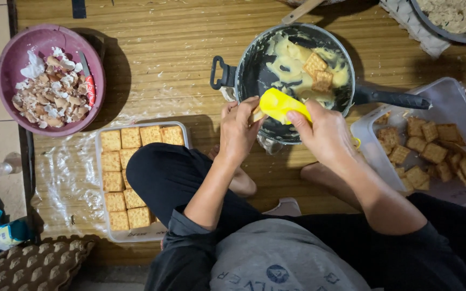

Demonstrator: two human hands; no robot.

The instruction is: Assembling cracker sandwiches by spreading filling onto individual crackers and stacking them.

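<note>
Gripping a yellow spatula (279,105), your right hand (322,134) is curled tight around it, its blade meeting a square cracker (257,114) that your left hand (238,132) pinches between fingertips, both at the near rim of the dark pan (249,70). Two crackers lie in the pan's pale cream. Left of your knee, a rectangular container (99,183) holds crackers in neat rows; on your right, a clear tray (449,102) carries a loose pile. Bare mat stays open between the pan and the maroon bowl of eggshells (49,81).
</note>
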